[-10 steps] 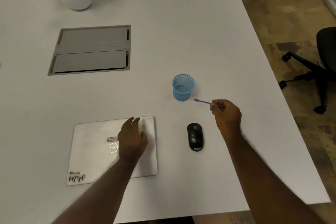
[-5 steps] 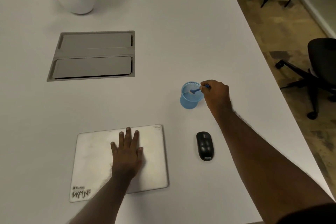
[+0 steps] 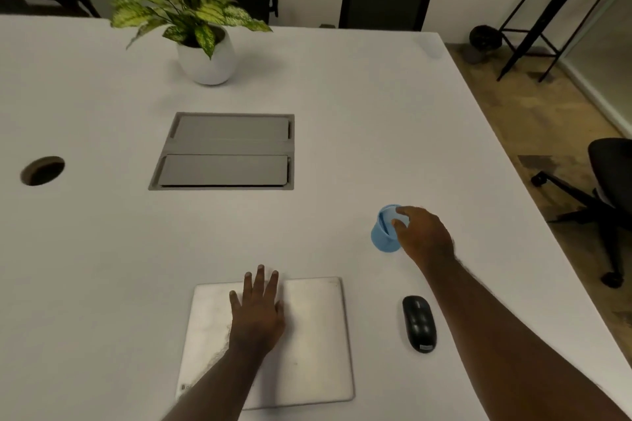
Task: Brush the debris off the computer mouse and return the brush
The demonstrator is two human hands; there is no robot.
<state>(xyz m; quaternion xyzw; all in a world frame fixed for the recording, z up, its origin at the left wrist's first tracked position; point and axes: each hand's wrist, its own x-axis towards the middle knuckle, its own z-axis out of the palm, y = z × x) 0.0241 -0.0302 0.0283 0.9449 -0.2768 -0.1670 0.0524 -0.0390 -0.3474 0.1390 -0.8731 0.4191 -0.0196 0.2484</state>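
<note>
A black computer mouse lies on the white table, near me on the right. Beyond it stands a blue mesh cup. A thin blue brush leans inside the cup; only a short part of it shows. My right hand hovers at the cup's right rim, thumb and fingers apart, with nothing held between them. My left hand rests flat, fingers spread, on a closed silver laptop to the left of the mouse.
A grey cable hatch is set into the table's middle, with a round grommet hole at the left. A potted plant stands at the back. The table's right edge runs diagonally; an office chair stands beyond it.
My right hand carried the brush from beside the mouse to the cup and let go of it there. The left hand stayed on the laptop. My head tilted up.
</note>
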